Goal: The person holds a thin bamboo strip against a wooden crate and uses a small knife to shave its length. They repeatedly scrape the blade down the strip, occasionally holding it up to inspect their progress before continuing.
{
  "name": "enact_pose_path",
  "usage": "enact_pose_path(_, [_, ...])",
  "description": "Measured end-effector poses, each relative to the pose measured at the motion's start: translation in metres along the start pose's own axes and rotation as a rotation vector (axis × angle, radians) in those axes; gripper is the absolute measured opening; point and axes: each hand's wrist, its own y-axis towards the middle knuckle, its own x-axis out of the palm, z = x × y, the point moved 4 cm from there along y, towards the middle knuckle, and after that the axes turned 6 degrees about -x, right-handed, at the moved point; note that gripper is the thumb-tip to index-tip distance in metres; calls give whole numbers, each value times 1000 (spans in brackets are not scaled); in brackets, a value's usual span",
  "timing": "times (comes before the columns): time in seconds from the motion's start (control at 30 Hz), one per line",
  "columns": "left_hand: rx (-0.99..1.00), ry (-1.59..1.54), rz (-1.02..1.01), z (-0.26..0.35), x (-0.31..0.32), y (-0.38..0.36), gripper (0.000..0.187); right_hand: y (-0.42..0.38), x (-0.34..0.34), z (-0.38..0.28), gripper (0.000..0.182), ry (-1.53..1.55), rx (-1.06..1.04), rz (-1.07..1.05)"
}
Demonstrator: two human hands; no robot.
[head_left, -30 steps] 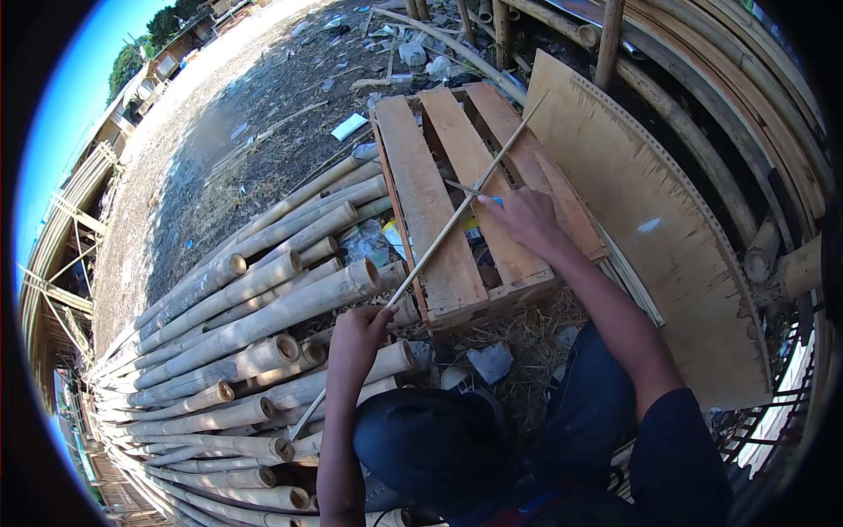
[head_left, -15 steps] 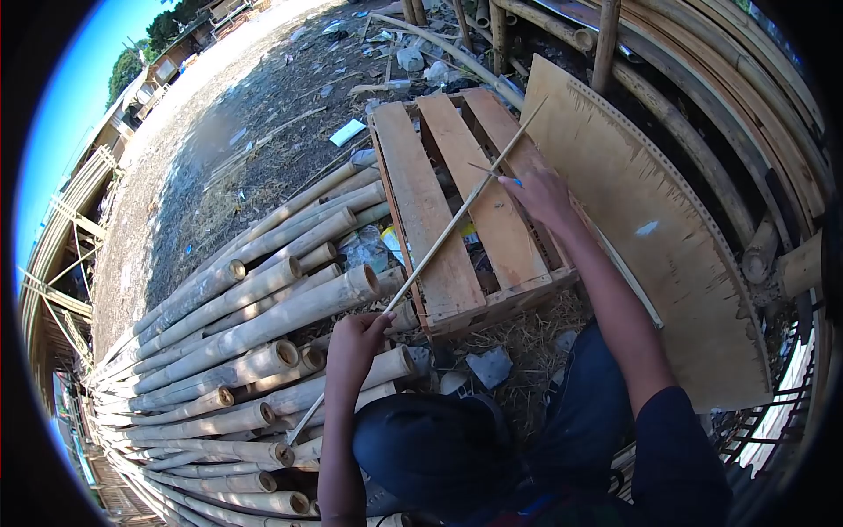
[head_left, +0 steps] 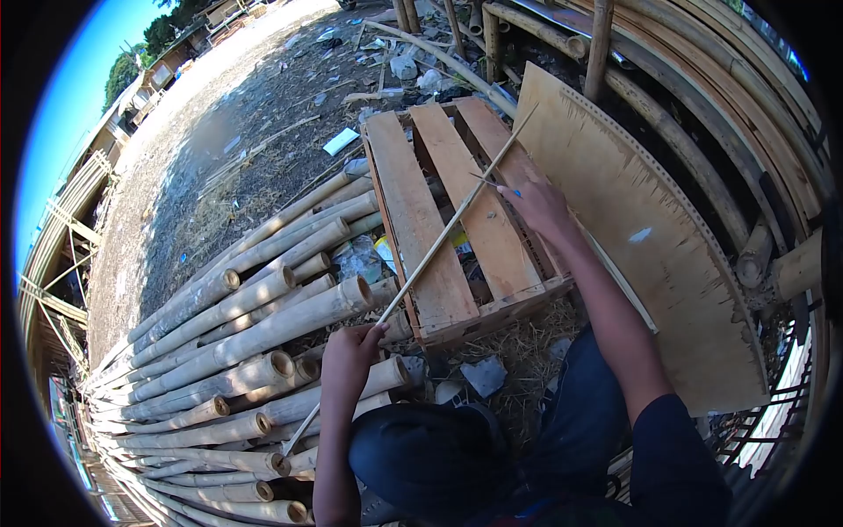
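A long, thin pale bamboo strip (head_left: 434,251) slants across a wooden pallet-like crate (head_left: 479,227). My left hand (head_left: 349,358) is closed around the strip's lower part, and its tail end runs on past my wrist. Over the crate's right side, my right hand (head_left: 537,209) is closed on a slim pointed tool (head_left: 484,179) with a blue part showing at the fingers. The tool's dark tip crosses the strip; whether it touches cannot be made out. The tool's exact kind is too small to tell.
Thick bamboo poles (head_left: 263,347) lie stacked at the left, cut ends facing me. A curved plywood sheet (head_left: 654,255) leans at the right, before bamboo rails (head_left: 676,140). Stones (head_left: 484,376) lie near my knees (head_left: 421,448). Litter (head_left: 341,141) dots the ground.
The view has shifted slightly. My right hand and the pointed tool have moved a little down along the strip. My left hand keeps its hold on the strip.
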Motion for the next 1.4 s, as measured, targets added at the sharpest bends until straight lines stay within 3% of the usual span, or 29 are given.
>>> enact_pose_path(0.03, [0,0,-2,2,0,0,41,-3,0,-6,67,-1,2,-1])
enact_pose_path(0.1, [15,29,34,4,-1,-2,41,-18,15,-35,66,100,-149,-199])
enact_pose_path(0.33, [-47,127,11,11,-2,-4,40,-6,9,-47,64,8,-150,-77])
enact_pose_path(0.43, [29,123,50,13,-2,-4,43,-17,13,-61,63,35,-238,-98])
enact_pose_path(0.67, [19,130,59,14,-2,-4,43,-3,14,-43,60,9,-223,-66])
enact_pose_path(0.77, [27,95,47,8,2,-3,42,-1,14,-29,60,145,-179,-57])
enact_pose_path(0.87, [34,80,43,13,1,-2,42,0,14,-39,60,-58,-233,-58])
enact_pose_path(0.93, [8,102,27,8,0,-8,42,5,13,-13,60,-86,-211,75])
enact_pose_path(1.0, [41,92,69,5,-4,-7,43,14,3,35,60,-93,-6,53])
enact_pose_path(1.07, [45,92,71,7,-7,-8,44,9,3,49,61,-65,22,53])
enact_pose_path(1.23, [62,130,65,13,-3,-5,43,0,-7,24,62,89,138,76])
enact_pose_path(1.33, [63,151,64,17,-4,-7,40,-1,-7,-6,59,206,27,113])
enact_pose_path(1.4, [68,153,61,14,-4,-7,38,-3,-4,-21,42,226,3,-19])
